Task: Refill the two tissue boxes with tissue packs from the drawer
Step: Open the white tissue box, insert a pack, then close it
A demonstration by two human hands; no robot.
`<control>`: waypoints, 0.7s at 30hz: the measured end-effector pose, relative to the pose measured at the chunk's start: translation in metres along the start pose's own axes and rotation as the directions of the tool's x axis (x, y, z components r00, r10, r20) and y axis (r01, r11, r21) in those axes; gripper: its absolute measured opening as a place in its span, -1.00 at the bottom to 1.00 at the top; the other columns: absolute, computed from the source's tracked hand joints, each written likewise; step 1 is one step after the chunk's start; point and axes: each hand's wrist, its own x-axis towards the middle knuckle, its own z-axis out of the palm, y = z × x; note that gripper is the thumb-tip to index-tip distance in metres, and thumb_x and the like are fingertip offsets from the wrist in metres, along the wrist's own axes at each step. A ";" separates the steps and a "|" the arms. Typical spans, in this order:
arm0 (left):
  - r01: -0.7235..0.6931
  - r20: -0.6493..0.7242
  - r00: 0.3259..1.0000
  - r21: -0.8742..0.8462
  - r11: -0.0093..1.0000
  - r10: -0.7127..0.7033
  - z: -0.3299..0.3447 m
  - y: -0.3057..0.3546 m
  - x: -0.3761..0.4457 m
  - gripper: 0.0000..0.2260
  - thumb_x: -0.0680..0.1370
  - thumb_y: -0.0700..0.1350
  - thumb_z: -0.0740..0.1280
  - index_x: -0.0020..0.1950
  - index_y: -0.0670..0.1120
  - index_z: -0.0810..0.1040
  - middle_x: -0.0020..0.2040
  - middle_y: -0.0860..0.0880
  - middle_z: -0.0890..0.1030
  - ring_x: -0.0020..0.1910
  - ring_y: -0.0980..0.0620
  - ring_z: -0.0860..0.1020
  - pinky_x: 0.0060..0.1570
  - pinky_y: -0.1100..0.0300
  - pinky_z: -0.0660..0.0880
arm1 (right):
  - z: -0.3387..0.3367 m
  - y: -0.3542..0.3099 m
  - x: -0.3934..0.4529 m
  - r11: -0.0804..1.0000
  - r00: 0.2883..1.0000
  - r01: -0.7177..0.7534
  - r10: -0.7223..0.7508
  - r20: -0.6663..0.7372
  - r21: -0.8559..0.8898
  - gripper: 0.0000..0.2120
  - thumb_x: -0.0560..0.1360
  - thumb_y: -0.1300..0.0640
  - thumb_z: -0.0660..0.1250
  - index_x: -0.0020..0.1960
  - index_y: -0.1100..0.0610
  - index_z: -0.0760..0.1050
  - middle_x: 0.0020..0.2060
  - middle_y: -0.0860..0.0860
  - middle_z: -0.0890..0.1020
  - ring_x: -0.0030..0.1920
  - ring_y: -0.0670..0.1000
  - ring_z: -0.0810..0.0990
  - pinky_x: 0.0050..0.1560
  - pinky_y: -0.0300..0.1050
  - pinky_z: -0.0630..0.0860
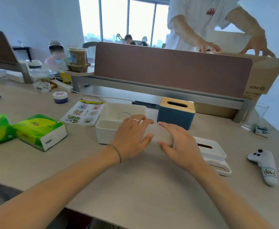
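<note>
Two green plastic-wrapped tissue packs (39,131) on desk (135,187), far left. Open white rectangular box (105,129) under left hand (132,136), fingers spread, empty. Right hand (180,142) likewise, over slotted white lid (213,151). Blue wood-topped tissue box (176,113) behind.

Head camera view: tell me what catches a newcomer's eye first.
Two bright green plastic-wrapped tissue packs lie at the desk's left edge. Mid-desk, the left hand and right hand hover open beside an open white plastic box, with a blue wooden-lidded tissue box behind.
</note>
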 end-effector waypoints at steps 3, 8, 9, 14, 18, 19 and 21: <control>0.053 -0.035 0.998 0.067 0.996 -0.051 -0.019 -0.034 -0.011 -0.59 0.58 0.12 0.25 0.39 0.01 0.45 0.33 -0.07 0.49 0.33 -0.07 0.42 0.32 0.04 0.32 | 0.016 -0.031 0.024 0.999 0.999 0.050 -0.050 0.003 0.016 -0.42 0.52 -0.14 0.34 0.50 -0.14 0.27 0.43 -0.10 0.44 0.40 -0.03 0.39 0.37 -0.02 0.35; 0.151 -0.041 0.988 0.168 0.974 -0.146 -0.052 -0.095 -0.038 -0.56 0.57 0.16 0.23 0.42 0.04 0.41 0.36 -0.04 0.45 0.38 -0.05 0.37 0.37 0.03 0.30 | 0.042 -0.087 0.057 0.988 0.988 0.149 -0.150 0.036 0.040 -0.43 0.51 -0.12 0.36 0.48 -0.15 0.29 0.42 -0.12 0.44 0.39 -0.03 0.40 0.35 -0.06 0.36; 0.169 -0.042 0.986 0.183 0.968 -0.164 -0.059 -0.105 -0.042 -0.55 0.57 0.16 0.23 0.42 0.04 0.40 0.37 -0.05 0.45 0.39 -0.06 0.36 0.38 0.01 0.30 | 0.047 -0.097 0.062 0.986 0.986 0.158 -0.161 0.044 0.057 -0.43 0.51 -0.09 0.38 0.47 -0.14 0.31 0.42 -0.11 0.44 0.39 -0.03 0.40 0.35 -0.07 0.34; 0.263 -0.054 0.965 0.261 0.929 -0.257 -0.091 -0.159 -0.072 -0.53 0.56 0.13 0.26 0.43 0.01 0.41 0.38 -0.09 0.47 0.37 -0.10 0.41 0.32 0.01 0.36 | 0.081 -0.150 0.089 0.959 0.955 0.266 -0.276 0.110 0.098 -0.44 0.46 -0.09 0.35 0.45 -0.10 0.37 0.37 -0.06 0.50 0.35 0.03 0.43 0.33 -0.04 0.34; 0.350 -0.038 0.934 0.298 0.888 -0.355 -0.114 -0.200 -0.092 -0.55 0.58 0.14 0.23 0.44 0.03 0.39 0.37 -0.08 0.46 0.33 -0.09 0.44 0.29 0.01 0.37 | 0.108 -0.191 0.107 0.946 0.934 0.308 -0.320 0.159 0.096 -0.40 0.46 -0.12 0.35 0.48 -0.10 0.34 0.41 -0.08 0.46 0.39 0.00 0.39 0.36 -0.07 0.31; 0.376 -0.031 0.923 0.293 0.879 -0.385 -0.119 -0.209 -0.095 -0.56 0.59 0.13 0.23 0.44 0.03 0.39 0.37 -0.08 0.46 0.34 -0.09 0.43 0.30 0.00 0.38 | 0.114 -0.200 0.110 0.944 0.929 0.316 -0.329 0.170 0.097 -0.39 0.46 -0.13 0.35 0.48 -0.09 0.33 0.41 -0.07 0.46 0.38 0.01 0.40 0.35 -0.07 0.33; 0.432 -0.021 0.896 0.281 0.857 -0.444 -0.129 -0.227 -0.098 -0.59 0.60 0.07 0.22 0.44 0.04 0.39 0.38 -0.07 0.45 0.35 -0.07 0.42 0.30 -0.02 0.39 | 0.125 -0.218 0.117 0.939 0.920 0.327 -0.342 0.193 0.108 -0.38 0.45 -0.14 0.33 0.49 -0.09 0.32 0.40 -0.07 0.46 0.35 0.02 0.44 0.28 -0.05 0.40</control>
